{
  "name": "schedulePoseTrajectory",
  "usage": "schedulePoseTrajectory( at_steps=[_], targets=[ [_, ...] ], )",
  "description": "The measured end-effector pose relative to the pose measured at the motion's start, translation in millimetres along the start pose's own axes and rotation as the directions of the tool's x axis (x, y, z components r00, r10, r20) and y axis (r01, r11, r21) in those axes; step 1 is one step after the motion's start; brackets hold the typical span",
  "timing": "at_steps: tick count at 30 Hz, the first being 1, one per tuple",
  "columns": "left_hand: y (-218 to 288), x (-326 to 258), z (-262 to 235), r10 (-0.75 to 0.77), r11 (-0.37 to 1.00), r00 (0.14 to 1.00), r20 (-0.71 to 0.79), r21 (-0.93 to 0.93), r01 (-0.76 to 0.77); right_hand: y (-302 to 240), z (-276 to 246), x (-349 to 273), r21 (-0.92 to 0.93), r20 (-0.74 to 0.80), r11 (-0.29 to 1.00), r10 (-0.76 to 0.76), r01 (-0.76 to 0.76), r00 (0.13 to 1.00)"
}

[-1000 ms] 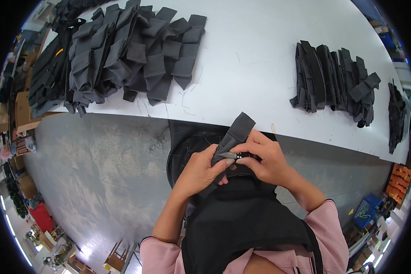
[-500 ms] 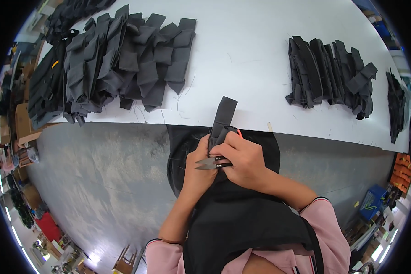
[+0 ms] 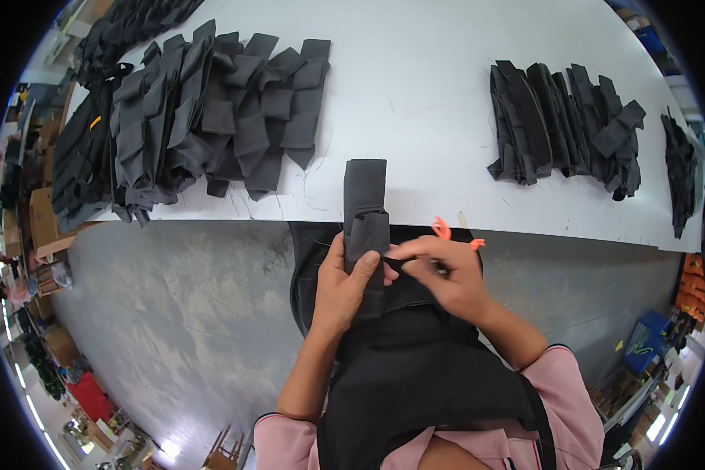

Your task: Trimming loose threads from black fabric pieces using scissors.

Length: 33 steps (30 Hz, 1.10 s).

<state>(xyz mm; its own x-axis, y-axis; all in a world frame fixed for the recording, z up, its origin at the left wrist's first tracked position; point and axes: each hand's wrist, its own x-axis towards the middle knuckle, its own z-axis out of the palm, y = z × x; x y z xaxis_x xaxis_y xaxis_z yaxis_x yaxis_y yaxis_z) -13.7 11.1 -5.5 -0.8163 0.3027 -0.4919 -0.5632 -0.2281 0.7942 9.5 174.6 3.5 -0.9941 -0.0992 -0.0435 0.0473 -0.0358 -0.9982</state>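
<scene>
A folded strip of black fabric (image 3: 366, 184) stands up from my left hand (image 3: 343, 286), which grips its lower part with the thumb laid across the front. A short flap is folded over partway down the strip. My right hand (image 3: 450, 274) is curled just right of the strip, its forefinger reaching to the strip's edge. Tucked in that hand are the thread snips (image 3: 440, 269); only a blurred dark part shows, and the blades are hidden. Orange loops (image 3: 441, 228) stick out above the knuckles.
On the white table (image 3: 415, 117) lies a big heap of black fabric strips (image 3: 235, 110) at left. A smaller bunch of strips (image 3: 564, 125) lies at right, with another dark bundle (image 3: 679, 172) by the right edge. Black cloth (image 3: 309, 270) hangs below the table's near edge.
My right hand has drawn away to the right from the strip, and the snips' blades have gone out of sight. The strip is now turned more upright and faces me flat.
</scene>
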Motion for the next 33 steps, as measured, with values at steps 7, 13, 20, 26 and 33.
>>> schedulePoseTrajectory(
  at_steps=[7,13,20,26,33],
  targets=[
    [5,5,-7,-0.045,0.933,0.999,0.02,-0.357,0.049,-27,1,1,-0.11,-0.061,0.992,0.047,-0.053,0.997],
    [10,24,-13,-0.058,0.92,0.998,-0.039,-0.39,0.038,-1,1,-11,-0.383,-0.015,0.923,0.03,-0.034,0.999],
    [19,29,-18,-0.054,0.913,0.997,-0.054,-0.408,0.027,-8,-8,-17,-0.6,0.135,0.773,-0.156,0.206,0.979],
    [24,26,-14,-0.1,0.927,0.995,-0.002,-0.364,0.093,-13,-14,-3,-0.682,0.306,0.657,-0.142,0.321,0.941],
    [25,24,-16,-0.186,0.878,0.98,0.07,-0.437,0.197,-15,-18,5,-0.62,0.453,0.62,-0.218,0.481,0.865]
  ],
)
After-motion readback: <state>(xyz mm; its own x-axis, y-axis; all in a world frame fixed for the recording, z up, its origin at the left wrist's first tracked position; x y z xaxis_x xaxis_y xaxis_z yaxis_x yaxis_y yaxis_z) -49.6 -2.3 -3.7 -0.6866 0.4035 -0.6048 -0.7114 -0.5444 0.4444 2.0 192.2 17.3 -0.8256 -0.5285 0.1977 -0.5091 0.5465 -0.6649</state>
